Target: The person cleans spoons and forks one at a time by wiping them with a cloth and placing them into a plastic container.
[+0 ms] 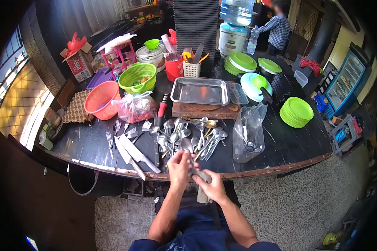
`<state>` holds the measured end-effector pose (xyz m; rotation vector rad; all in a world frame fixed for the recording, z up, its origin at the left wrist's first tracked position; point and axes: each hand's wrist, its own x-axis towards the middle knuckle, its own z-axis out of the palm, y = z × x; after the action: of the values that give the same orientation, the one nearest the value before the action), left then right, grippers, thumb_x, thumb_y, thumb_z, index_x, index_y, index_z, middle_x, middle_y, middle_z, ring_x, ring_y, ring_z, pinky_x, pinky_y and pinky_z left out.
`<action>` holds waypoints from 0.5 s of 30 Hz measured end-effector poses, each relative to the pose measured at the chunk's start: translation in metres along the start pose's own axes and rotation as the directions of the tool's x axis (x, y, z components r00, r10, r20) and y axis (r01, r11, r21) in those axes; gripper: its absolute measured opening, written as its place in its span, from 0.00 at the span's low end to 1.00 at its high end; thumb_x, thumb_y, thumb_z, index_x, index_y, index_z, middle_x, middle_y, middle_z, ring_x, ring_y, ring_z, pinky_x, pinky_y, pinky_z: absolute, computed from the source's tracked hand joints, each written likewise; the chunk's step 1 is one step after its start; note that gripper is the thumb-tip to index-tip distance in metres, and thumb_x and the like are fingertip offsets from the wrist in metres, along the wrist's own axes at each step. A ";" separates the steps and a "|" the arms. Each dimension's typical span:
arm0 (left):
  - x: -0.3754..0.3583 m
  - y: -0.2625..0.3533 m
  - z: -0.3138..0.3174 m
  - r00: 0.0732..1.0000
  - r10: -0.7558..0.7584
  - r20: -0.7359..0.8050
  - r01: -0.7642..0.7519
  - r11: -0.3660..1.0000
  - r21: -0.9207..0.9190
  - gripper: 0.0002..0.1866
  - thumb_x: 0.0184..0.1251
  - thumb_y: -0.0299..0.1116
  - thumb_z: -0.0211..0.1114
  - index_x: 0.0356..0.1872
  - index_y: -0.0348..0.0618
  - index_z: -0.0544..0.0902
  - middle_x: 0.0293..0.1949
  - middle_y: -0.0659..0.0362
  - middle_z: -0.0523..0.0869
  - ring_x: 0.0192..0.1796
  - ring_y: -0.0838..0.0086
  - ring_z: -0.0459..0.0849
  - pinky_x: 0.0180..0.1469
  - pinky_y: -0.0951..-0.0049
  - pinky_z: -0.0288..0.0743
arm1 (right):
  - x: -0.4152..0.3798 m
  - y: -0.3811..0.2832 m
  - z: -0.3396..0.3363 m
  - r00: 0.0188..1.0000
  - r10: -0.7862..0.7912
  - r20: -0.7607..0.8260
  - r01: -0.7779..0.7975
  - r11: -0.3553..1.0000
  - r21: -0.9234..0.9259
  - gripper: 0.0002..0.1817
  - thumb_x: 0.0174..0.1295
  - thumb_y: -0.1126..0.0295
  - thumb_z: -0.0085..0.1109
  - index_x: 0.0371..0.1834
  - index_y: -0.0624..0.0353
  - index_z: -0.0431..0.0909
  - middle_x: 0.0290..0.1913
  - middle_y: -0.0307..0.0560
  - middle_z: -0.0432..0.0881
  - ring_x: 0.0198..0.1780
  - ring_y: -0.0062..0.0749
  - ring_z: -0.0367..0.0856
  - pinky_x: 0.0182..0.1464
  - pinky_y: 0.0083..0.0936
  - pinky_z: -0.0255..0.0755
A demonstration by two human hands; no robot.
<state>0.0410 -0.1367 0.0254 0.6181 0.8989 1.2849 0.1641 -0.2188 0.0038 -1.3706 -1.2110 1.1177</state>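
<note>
Just past the table's front edge, my left hand (179, 168) pinches a metal spoon (187, 145), its bowl pointing up and away from me. My right hand (211, 185) is closed on a greyish cloth (203, 194) and has it against the spoon's handle end. Behind my hands lies a loose heap of spoons (171, 134). Several forks (118, 126) lie to the left of the heap. Two knives with broad blades (135, 151) rest side by side, their handles toward me. Right of the heap stands a clear plastic container (248, 140) with some cutlery inside.
A metal tray (200, 101) sits on a wooden board (184, 111) mid-table. Green plates (296, 112) are stacked at right. An orange basket (100, 104), a green basket (144, 88) and a plastic bag (135, 109) stand at left. A person (277, 31) stands in the background.
</note>
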 end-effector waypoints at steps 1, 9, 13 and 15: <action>-0.003 0.016 0.006 0.993 -0.042 -0.106 0.042 0.999 0.001 0.08 0.79 0.34 0.64 0.40 0.41 0.81 0.31 0.60 0.84 0.20 0.79 0.79 0.18 0.79 0.69 | -0.002 -0.002 -0.003 0.999 0.012 -0.048 -0.013 1.000 -0.026 0.11 0.67 0.66 0.72 0.42 0.64 0.86 0.34 0.34 0.87 0.36 0.13 0.79 0.40 0.19 0.74; -0.018 -0.019 0.002 0.983 -0.174 -0.061 0.182 0.969 0.168 0.15 0.84 0.43 0.53 0.45 0.43 0.80 0.27 0.66 0.76 0.22 0.86 0.70 0.19 0.81 0.62 | 0.027 -0.047 -0.013 0.764 -0.522 -0.378 0.326 0.819 -0.472 0.14 0.65 0.77 0.66 0.53 0.66 0.86 0.51 0.54 0.87 0.52 0.39 0.86 0.55 0.31 0.78; -0.043 -0.017 0.025 0.982 0.086 0.171 -0.130 0.954 0.270 0.29 0.87 0.44 0.44 0.73 0.27 0.69 0.59 0.48 0.82 0.59 0.72 0.80 0.63 0.73 0.72 | 0.026 -0.038 -0.004 0.777 -0.595 -0.204 0.388 0.709 -0.588 0.22 0.56 0.79 0.68 0.56 0.66 0.85 0.50 0.54 0.85 0.50 0.49 0.82 0.54 0.39 0.77; -0.040 -0.010 0.018 0.980 0.039 0.195 -0.104 0.936 0.335 0.29 0.88 0.45 0.43 0.72 0.28 0.69 0.50 0.53 0.82 0.51 0.75 0.79 0.55 0.72 0.74 | 0.024 -0.036 -0.003 0.804 -0.578 -0.140 0.429 0.726 -0.537 0.23 0.54 0.80 0.68 0.57 0.66 0.84 0.49 0.54 0.85 0.49 0.51 0.81 0.52 0.40 0.78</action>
<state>0.0600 -0.1759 0.0354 1.0388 0.9600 1.1191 0.1652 -0.1930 0.0386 -1.3692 -1.5726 0.1949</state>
